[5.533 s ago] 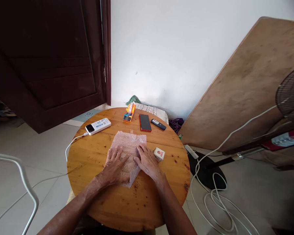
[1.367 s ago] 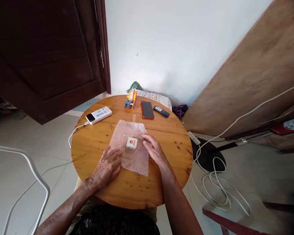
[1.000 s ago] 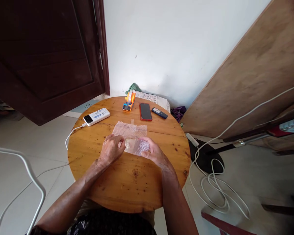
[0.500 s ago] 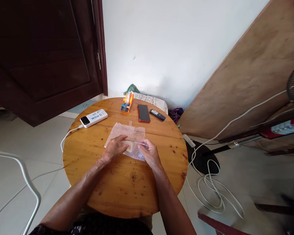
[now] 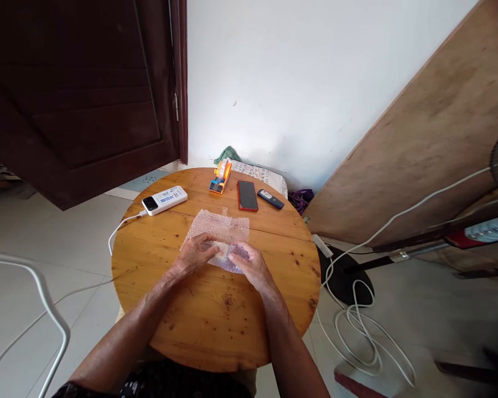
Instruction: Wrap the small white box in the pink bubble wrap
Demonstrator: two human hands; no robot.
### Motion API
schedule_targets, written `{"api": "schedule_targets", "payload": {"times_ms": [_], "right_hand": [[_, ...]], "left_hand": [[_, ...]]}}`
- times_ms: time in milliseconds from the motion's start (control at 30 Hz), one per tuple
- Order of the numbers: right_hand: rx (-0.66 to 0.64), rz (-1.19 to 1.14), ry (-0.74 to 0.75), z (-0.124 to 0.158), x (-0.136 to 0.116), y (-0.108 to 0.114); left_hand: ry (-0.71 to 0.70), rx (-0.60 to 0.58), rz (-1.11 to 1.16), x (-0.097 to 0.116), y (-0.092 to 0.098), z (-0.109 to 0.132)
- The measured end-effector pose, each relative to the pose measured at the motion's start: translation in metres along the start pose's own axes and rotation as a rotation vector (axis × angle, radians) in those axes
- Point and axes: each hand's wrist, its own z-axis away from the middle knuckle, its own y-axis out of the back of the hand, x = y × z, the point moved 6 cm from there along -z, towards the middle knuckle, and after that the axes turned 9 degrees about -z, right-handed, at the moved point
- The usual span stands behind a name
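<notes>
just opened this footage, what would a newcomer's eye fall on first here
Probably the shiny bubble wrap on the table, with the left grip and right grip at its near part. Beyond it, the orange tape dispenser stands near the table's far edge. The dark door fills the upper left.

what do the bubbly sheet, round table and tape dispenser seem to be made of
Bubbly sheet: thin, shiny, see-through plastic, judging by its raised bubbles and glints. Round table: wood, showing knots and board seams; sheen suggests varnish. Tape dispenser: probably hard plastic, given its bright orange and blue colouring, though painted metal can't be excluded.
</notes>
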Motion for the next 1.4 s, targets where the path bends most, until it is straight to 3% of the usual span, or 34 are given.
{"api": "schedule_targets", "payload": {"times_ms": [433,600,833,1133,1233,1400], "right_hand": [[-0.077,0.027,0.033,0.002,-0.006,-0.004],[0.030,0.029,0.080,0.001,-0.008,0.001],[0.146,-0.037,0.038,-0.002,-0.002,0.008],[0.281,0.315,0.117,-0.003,0.001,0.014],[0.341,0.477,0.267,0.002,-0.010,0.014],[0.406,0.819,0.715,0.029,-0.046,-0.014]], "left_hand": [[0.044,0.004,0.149,-0.006,0.001,-0.002],[0.057,0.021,0.195,-0.009,-0.003,-0.003],[0.081,0.066,0.122,-0.010,-0.001,-0.005],[0.096,0.127,-0.001,-0.007,0.003,-0.008],[0.093,0.121,-0.036,-0.002,0.006,-0.008],[0.091,0.116,-0.080,0.002,0.009,-0.008]]}}
